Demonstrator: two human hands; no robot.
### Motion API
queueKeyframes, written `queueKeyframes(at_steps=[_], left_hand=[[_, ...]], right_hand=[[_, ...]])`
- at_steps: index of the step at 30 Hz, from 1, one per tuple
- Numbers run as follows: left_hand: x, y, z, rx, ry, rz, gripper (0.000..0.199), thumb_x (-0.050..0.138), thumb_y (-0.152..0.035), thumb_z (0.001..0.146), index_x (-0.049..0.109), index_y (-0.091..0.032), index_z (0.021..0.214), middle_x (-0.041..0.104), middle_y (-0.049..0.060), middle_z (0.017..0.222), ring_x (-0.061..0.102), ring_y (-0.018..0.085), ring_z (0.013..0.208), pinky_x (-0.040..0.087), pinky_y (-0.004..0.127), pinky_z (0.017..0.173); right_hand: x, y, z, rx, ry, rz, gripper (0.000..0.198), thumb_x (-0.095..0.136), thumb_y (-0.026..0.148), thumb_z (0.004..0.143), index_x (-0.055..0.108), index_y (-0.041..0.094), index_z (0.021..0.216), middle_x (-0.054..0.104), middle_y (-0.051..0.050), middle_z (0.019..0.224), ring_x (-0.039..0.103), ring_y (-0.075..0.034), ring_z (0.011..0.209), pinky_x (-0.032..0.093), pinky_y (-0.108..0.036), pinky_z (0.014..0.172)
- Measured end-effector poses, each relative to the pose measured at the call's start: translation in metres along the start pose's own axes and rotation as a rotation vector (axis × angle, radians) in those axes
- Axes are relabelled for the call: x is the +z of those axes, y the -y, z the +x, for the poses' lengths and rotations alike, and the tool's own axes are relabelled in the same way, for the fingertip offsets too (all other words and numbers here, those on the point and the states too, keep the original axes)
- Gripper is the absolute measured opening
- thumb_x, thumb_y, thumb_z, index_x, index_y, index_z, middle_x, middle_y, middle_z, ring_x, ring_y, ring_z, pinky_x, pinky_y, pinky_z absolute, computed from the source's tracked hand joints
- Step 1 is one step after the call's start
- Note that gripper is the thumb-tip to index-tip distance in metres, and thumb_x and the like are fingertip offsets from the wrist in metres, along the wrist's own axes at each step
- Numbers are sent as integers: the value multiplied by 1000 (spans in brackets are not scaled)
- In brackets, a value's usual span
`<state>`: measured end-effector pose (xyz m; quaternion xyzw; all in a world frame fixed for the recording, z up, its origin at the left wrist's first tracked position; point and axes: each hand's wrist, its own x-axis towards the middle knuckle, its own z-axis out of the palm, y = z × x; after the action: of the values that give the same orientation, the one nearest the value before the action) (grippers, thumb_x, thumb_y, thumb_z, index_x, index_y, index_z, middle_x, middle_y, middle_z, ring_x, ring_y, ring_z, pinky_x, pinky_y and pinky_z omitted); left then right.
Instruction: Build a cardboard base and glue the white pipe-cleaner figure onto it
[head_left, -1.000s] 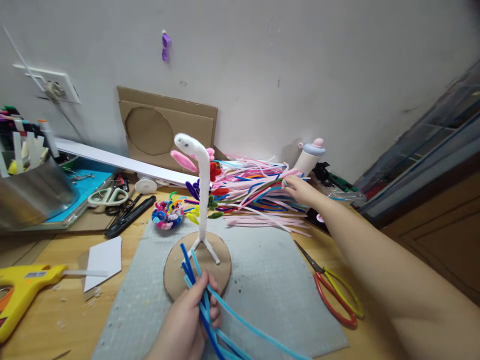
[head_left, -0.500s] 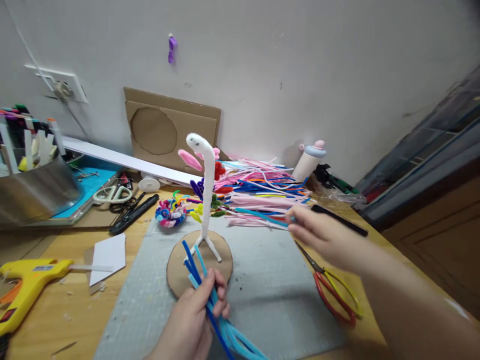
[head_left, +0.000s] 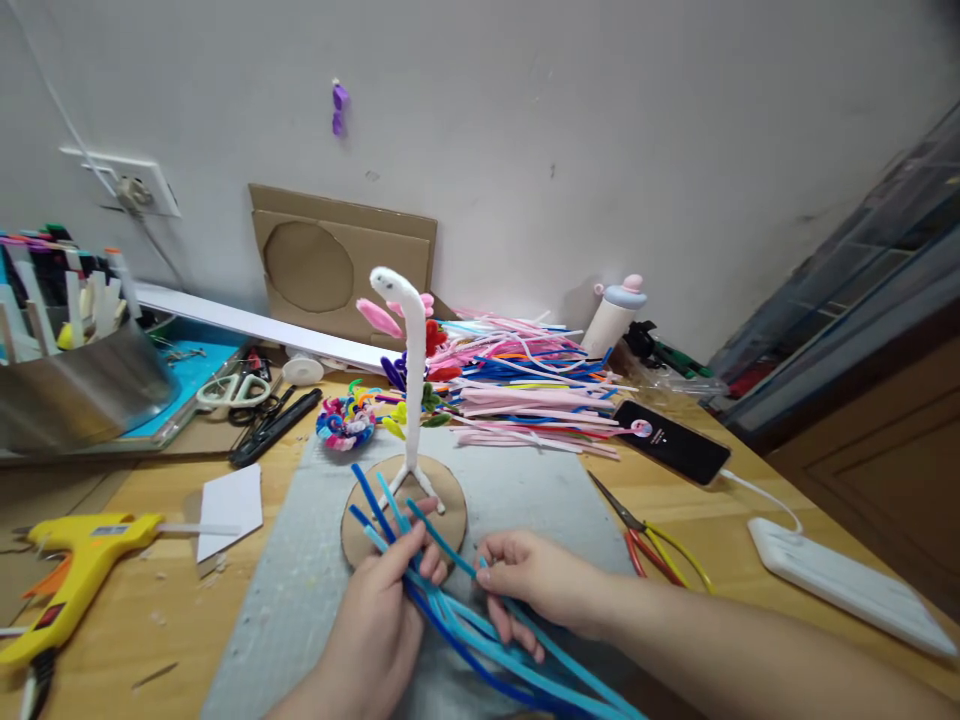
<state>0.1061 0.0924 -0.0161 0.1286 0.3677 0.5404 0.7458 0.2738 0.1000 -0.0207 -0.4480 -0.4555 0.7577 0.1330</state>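
Blue and light-blue pipe cleaners (head_left: 472, 625) are bunched in my left hand (head_left: 390, 600), its fingers closed around them near their upper ends. My right hand (head_left: 525, 585) pinches a teal pipe cleaner (head_left: 444, 537) just to the right, its tip close to the bunch. Behind both hands a white fuzzy stem (head_left: 414, 385) with a bent top stands upright on a round cardboard base (head_left: 364, 545). Pink, purple, red, green and yellow fuzzy petals (head_left: 379, 318) show around the stem.
A pile of pipe cleaners (head_left: 525, 400) lies at the back. Scissors (head_left: 637, 525), a phone (head_left: 675, 445) and a white power bank (head_left: 847, 585) are on the right. A yellow glue gun (head_left: 82, 560) and a metal pen holder (head_left: 90, 390) stand on the left; a bottle (head_left: 611, 320) is by the wall.
My right hand has come from the pile at the back right down to beside my left hand, bringing the teal pipe cleaner. The left hand keeps its bunch.
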Motion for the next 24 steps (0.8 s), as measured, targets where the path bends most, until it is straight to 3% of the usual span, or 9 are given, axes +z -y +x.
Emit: queueKeyframes(at_steps=[3, 5, 7, 10, 12, 15, 17, 21, 24], left_hand=[[-3, 3, 3, 30, -125, 65, 36, 80, -42, 64, 63, -14, 78, 42, -7, 52, 38, 6, 47, 34, 18, 45], [-5, 6, 2, 9, -209, 127, 43, 83, -49, 57, 62, -14, 71, 49, -5, 55, 43, 7, 50, 36, 19, 47], [-5, 8, 0, -24, -203, 215, 46, 82, -52, 55, 64, -14, 73, 58, -1, 63, 50, 10, 57, 41, 20, 52], [-5, 10, -6, -91, -55, 321, 46, 79, -52, 60, 68, -15, 85, 66, 2, 76, 59, 15, 73, 46, 24, 65], [-3, 11, -9, -113, 17, 346, 47, 78, -52, 63, 67, -16, 90, 68, 3, 81, 61, 18, 78, 47, 26, 70], [-1, 13, -11, -102, 67, 367, 47, 78, -53, 62, 66, -15, 86, 68, 4, 78, 61, 18, 74, 48, 27, 66], [0, 13, -12, -117, 59, 370, 47, 81, -53, 57, 65, -13, 77, 67, 4, 70, 61, 17, 67, 47, 26, 61], [2, 9, -13, -111, 3, 368, 50, 77, -59, 57, 65, -13, 72, 63, 2, 59, 55, 15, 52, 44, 26, 52], [1, 3, -15, -16, -111, 493, 53, 72, -64, 60, 67, -14, 79, 65, 3, 64, 57, 17, 56, 45, 27, 56]], right_hand=[[-5, 9, -6, -36, -34, -103, 39, 59, 55, 70, 54, 16, 74, 61, 0, 57, 50, -10, 43, 41, -24, 49], [-10, 26, -12, -227, -214, -278, 35, 62, 49, 70, 61, 14, 68, 61, -2, 67, 56, -13, 62, 44, -27, 63], [-13, 45, -17, -366, -348, -381, 29, 63, 43, 72, 66, 15, 70, 59, -1, 67, 53, -12, 65, 42, -24, 63], [-11, 65, -13, -255, -220, -272, 27, 58, 42, 76, 63, 16, 75, 50, 6, 51, 38, -6, 41, 31, -20, 44], [-4, 67, -2, -208, -146, -183, 26, 60, 42, 76, 59, 16, 73, 50, 6, 47, 37, -5, 35, 29, -18, 38], [8, 57, 19, -253, -177, -98, 28, 63, 44, 74, 56, 17, 74, 50, 7, 47, 43, -8, 32, 33, -18, 33], [17, 47, 26, -307, -210, -20, 34, 63, 49, 74, 57, 18, 87, 50, 7, 52, 42, -8, 30, 33, -20, 29], [37, 20, 14, -429, -231, 219, 60, 71, 50, 72, 46, 24, 120, 58, 0, 93, 52, -6, 52, 43, -18, 44], [44, -2, -6, -303, 17, 266, 80, 79, 43, 65, 37, 26, 131, 57, -1, 98, 56, -9, 66, 46, -20, 54]])
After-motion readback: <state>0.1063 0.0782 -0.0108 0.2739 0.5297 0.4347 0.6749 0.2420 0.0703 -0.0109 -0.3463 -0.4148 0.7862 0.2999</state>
